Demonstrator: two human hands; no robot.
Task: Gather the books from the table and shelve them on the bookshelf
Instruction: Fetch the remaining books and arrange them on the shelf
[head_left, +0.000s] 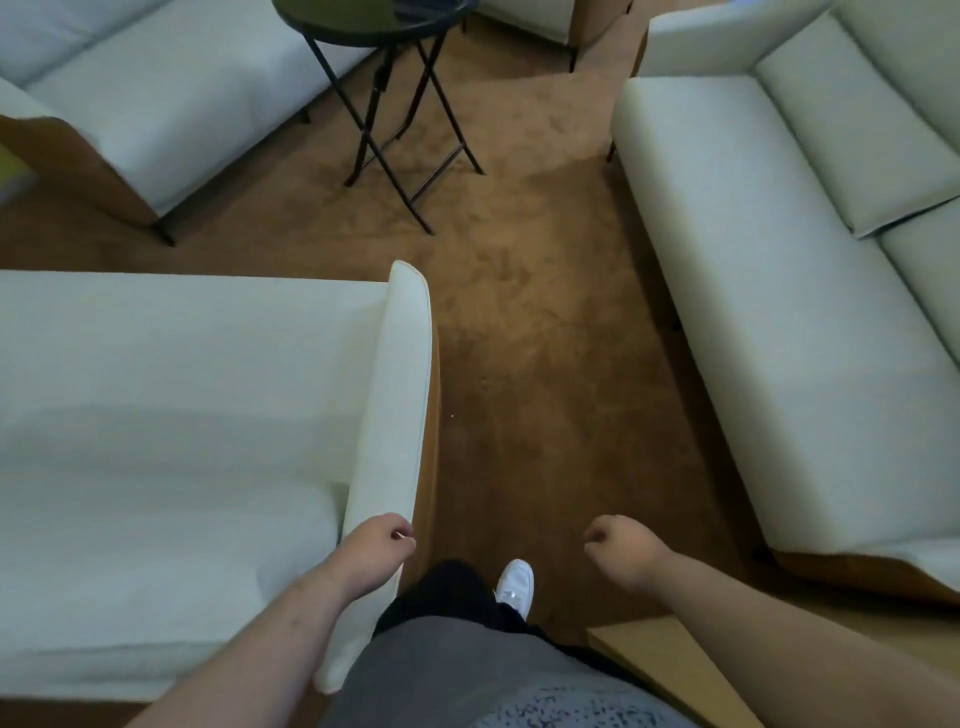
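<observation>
A person is standing on brown carpet (545, 338) and looking down between four pale sofas, one small table and their own two bare hands. At the far left, the first sofa (171, 130) is sitting at an angle. Nearer, the second sofa (182, 415) is filling the left side, its armrest running toward the viewer. The left hand (382, 543) is hanging over the near end of that armrest, forearm reaching in from the lower left, fingers loosely curled and gripping nothing; whether it is touching the armrest cannot be told. At the far centre-left, the one round black table (363, 28) is standing on crossed folding legs, cut off by the top edge. A flat greenish shape (337, 10) is lying on its dark top, but whether it is a book cannot be told. The table is sitting well apart from both hands, far ahead of them. Just right of it, a corner of the third sofa (540, 15) is showing. Near the bottom centre, one white shoe (515, 584) is stepping forward. The right hand (621, 543) is hovering over the carpet, fingers loosely curled and holding nothing, forearm coming from the lower right. Below it, a light wooden surface (654, 649) is jutting in. The fourth sofa (779, 312) is stretching along the right side.
</observation>
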